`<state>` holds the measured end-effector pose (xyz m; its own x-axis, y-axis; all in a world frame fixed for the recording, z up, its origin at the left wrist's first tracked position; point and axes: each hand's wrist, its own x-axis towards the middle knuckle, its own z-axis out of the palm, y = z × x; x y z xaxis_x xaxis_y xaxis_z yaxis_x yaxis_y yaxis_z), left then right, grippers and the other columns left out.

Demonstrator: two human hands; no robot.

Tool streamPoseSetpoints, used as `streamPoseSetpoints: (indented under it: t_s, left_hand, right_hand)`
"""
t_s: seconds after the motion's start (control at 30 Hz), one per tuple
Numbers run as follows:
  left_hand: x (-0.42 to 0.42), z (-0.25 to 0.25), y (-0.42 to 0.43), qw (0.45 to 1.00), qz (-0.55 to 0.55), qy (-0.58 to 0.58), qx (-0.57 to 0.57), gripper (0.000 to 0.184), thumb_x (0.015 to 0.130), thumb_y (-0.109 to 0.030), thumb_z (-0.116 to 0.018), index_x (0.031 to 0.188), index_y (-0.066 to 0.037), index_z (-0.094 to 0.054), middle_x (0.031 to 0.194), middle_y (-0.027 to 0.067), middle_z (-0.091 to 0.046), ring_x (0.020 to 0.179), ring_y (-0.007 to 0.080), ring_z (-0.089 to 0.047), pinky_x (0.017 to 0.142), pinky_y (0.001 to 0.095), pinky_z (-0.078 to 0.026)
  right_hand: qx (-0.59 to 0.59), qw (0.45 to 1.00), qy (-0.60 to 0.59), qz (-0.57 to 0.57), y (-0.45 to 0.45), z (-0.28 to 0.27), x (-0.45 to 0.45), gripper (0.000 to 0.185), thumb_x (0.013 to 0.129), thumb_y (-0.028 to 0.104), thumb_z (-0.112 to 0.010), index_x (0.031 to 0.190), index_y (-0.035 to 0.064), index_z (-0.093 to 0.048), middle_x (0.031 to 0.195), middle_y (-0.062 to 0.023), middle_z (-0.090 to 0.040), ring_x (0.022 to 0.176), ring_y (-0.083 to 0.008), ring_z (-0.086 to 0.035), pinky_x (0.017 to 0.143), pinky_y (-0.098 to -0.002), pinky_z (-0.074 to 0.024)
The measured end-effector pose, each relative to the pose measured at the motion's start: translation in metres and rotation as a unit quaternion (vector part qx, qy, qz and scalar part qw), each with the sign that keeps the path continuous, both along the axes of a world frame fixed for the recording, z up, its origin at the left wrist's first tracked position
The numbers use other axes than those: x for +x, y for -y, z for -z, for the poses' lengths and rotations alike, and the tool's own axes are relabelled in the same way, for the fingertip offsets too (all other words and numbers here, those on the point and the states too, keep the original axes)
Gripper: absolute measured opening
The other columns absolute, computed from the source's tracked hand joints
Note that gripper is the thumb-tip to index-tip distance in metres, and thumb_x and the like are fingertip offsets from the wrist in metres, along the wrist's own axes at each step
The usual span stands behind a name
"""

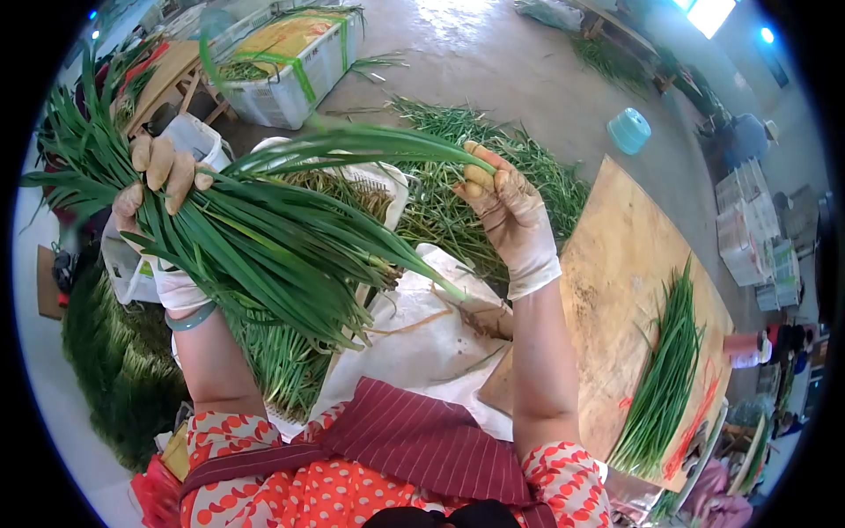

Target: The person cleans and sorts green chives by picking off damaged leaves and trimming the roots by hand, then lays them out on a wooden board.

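Note:
In a white, stained glove, my left hand [165, 176] is closed round a thick bunch of garlic chives [273, 238], holding it up in front of me. The leaf tips fan out past the hand at the upper left, while the pale ends point right and down. My right hand [510, 202], also gloved and soiled at the fingertips, pinches the end of a few chives [387, 145] drawn out to the right of the bunch. A white cloth [414, 339] lies beneath, over my lap.
A wooden board [607, 290] at right carries a chive bundle [664, 378] and red ties [695, 427]. Loose greens [519, 167] cover the floor ahead. White crates [304, 88] stand beyond and a light-blue tub [628, 130] sits farther right. More greens [123, 370] are piled at left.

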<state>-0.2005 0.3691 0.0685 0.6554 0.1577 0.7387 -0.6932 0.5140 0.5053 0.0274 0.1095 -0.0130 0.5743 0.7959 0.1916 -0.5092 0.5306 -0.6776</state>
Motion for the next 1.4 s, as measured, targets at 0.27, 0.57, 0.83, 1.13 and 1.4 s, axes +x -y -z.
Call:
streamPoseSetpoints:
  t_s: [0.27, 0.57, 0.83, 1.13, 1.4]
  left_hand:
    - [-0.006, 0.005, -0.001, 0.999, -0.024, -0.040, 0.000, 0.019, 0.078, -0.008, -0.049, 0.095, -0.007, -0.039, 0.079, 0.0006, -0.038, 0.065, 0.0134, -0.043, 0.083, 0.0397, -0.039]
    - [-0.002, 0.003, 0.010, 0.997, -0.047, -0.050, 0.046, 0.017, 0.078, -0.009, -0.051, 0.092, -0.007, -0.041, 0.075, 0.0010, -0.040, 0.061, 0.0138, -0.044, 0.081, 0.0411, -0.042]
    - [0.001, 0.001, 0.019, 0.996, -0.045, -0.047, 0.064, 0.015, 0.079, -0.011, -0.052, 0.091, -0.007, -0.043, 0.074, 0.0010, -0.042, 0.061, 0.0139, -0.045, 0.081, 0.0413, -0.042]
    - [-0.009, -0.001, 0.020, 0.999, -0.041, -0.029, 0.013, 0.017, 0.074, -0.008, -0.054, 0.084, -0.010, -0.040, 0.070, -0.0015, -0.038, 0.061, 0.0111, -0.042, 0.085, 0.0423, -0.041]
    - [0.000, -0.003, 0.028, 0.995, -0.066, -0.060, 0.051, 0.015, 0.074, -0.009, -0.053, 0.085, -0.008, -0.042, 0.071, 0.0008, -0.040, 0.061, 0.0137, -0.043, 0.085, 0.0439, -0.042]
  right_hand:
    - [-0.139, 0.966, 0.161, 0.147, 0.001, -0.004, -0.006, 0.030, 0.087, 0.019, -0.058, 0.105, -0.0058, -0.060, 0.088, -0.0125, -0.066, 0.072, -0.0139, -0.063, 0.065, -0.0234, -0.0491]
    - [0.015, 0.998, -0.022, 0.055, -0.005, 0.000, -0.002, 0.040, 0.087, 0.024, -0.059, 0.114, -0.0051, -0.055, 0.078, -0.0051, -0.063, 0.064, -0.0102, -0.055, 0.075, -0.0249, -0.0496]
    - [-0.197, 0.922, 0.203, 0.264, -0.012, 0.010, -0.010, 0.030, 0.094, 0.027, -0.049, 0.080, 0.0015, -0.055, 0.062, -0.0051, -0.060, 0.051, -0.0104, -0.049, 0.054, -0.0226, -0.0406]
    - [-0.194, 0.953, 0.201, 0.115, 0.002, 0.018, -0.001, 0.024, 0.092, 0.024, -0.052, 0.087, 0.0012, -0.057, 0.075, -0.0100, -0.064, 0.067, -0.0155, -0.061, 0.065, -0.0278, -0.0487]
    - [0.037, 0.995, -0.056, 0.072, -0.005, 0.012, -0.011, 0.018, 0.086, 0.017, -0.057, 0.096, 0.0032, -0.053, 0.077, -0.0058, -0.059, 0.081, -0.0186, -0.060, 0.087, -0.0336, -0.0470]
